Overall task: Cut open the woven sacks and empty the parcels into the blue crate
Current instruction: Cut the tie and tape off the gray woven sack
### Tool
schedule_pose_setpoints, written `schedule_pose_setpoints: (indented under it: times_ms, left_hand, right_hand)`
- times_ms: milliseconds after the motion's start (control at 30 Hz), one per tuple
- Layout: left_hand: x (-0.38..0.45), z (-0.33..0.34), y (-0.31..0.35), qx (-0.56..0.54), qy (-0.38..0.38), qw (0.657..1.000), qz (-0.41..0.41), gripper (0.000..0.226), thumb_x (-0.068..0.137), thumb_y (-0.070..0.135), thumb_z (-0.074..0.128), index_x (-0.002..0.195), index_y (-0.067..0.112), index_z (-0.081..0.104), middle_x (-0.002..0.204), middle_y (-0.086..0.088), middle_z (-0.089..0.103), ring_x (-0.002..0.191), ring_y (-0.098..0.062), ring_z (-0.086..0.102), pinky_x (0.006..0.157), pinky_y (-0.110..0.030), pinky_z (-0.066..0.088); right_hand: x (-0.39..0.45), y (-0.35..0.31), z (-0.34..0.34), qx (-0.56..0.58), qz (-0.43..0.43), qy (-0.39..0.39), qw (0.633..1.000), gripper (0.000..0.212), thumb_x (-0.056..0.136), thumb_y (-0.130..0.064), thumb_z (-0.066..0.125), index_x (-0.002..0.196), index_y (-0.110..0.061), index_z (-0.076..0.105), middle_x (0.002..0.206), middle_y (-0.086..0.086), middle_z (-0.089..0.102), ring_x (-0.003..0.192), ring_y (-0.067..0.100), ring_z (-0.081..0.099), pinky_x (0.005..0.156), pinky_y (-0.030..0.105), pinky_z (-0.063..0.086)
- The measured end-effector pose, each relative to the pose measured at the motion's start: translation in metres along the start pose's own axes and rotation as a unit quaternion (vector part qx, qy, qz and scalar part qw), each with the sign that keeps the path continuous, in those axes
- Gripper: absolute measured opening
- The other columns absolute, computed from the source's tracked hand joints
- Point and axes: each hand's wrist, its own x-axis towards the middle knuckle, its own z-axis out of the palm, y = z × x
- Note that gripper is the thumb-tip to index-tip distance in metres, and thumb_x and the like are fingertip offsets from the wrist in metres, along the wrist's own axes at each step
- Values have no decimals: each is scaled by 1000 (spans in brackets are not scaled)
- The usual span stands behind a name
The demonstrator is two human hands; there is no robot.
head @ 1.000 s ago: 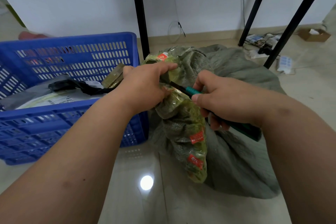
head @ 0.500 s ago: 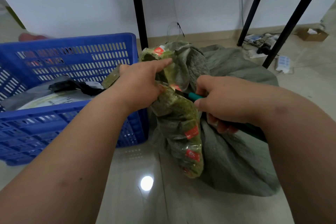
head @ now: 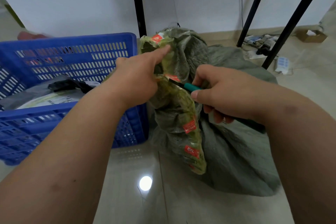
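Note:
A grey-green woven sack [head: 234, 151] stands on the floor right of the blue crate [head: 76, 56]. Its bunched neck is wrapped in yellowish tape with red labels [head: 181, 114]. My left hand [head: 134, 78] grips the taped neck near the top, index finger stretched out. My right hand [head: 223, 92] holds a teal-handled cutter [head: 189, 86]; its dark blade touches the tape just below my left hand. Grey and black parcels [head: 54, 91] lie in the crate.
Black metal table legs [head: 139, 3] rise behind the sack and at the right [head: 289, 23]. Cables, a power strip [head: 281, 63] and a small cardboard box [head: 311, 35] lie on the floor at the back right. A white wall is behind. Glossy tiled floor lies in front.
My left hand has pulled the taped neck up and away from me. The cutter's blade has pushed in against the tape below that hand.

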Motion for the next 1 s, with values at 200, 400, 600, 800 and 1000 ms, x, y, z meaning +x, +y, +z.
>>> schedule_pose_setpoints:
  times_ms: [200, 400, 600, 800, 1000]
  left_hand:
    - [0, 6, 0, 32, -7, 999, -1, 89, 87, 3, 59, 153, 43, 15, 127, -1, 61, 117, -27, 54, 110, -45, 28]
    - [1, 8, 11, -2, -5, 1000, 23, 89, 86, 3, 59, 153, 43, 17, 130, 2, 61, 117, -23, 56, 110, -49, 35]
    - [1, 12, 2, 36, -13, 999, 14, 86, 89, 9, 60, 153, 43, 14, 144, 10, 51, 131, -22, 47, 116, -42, 21]
    - [0, 4, -6, 10, 5, 1000, 8, 85, 88, 5, 56, 153, 42, 16, 128, 4, 61, 120, -28, 53, 112, -46, 29]
    - [5, 10, -8, 34, 27, 999, 6, 88, 87, 1, 52, 153, 45, 13, 141, 8, 53, 126, -28, 47, 103, -37, 15]
  right_hand:
    - [-5, -4, -9, 12, -15, 5, 1000, 5, 97, -28, 53, 99, -25, 50, 75, 8, 66, 49, 16, 62, 48, 30, 53]
    - [7, -8, 10, -2, -15, 14, 1000, 7, 98, -30, 51, 94, -25, 47, 83, 4, 61, 59, 21, 67, 51, 33, 57]
    - [14, -2, 17, -53, 23, 4, 998, 5, 96, -21, 48, 95, -26, 45, 84, 5, 57, 68, 23, 63, 52, 33, 53]
    - [12, 10, 16, -62, 92, -18, 994, 10, 96, -19, 49, 88, -25, 47, 80, 14, 66, 57, 27, 65, 54, 36, 54]
    - [13, 18, 15, 33, 97, -46, 994, 5, 98, -19, 52, 94, -20, 50, 70, 14, 64, 53, 25, 60, 50, 33, 47]
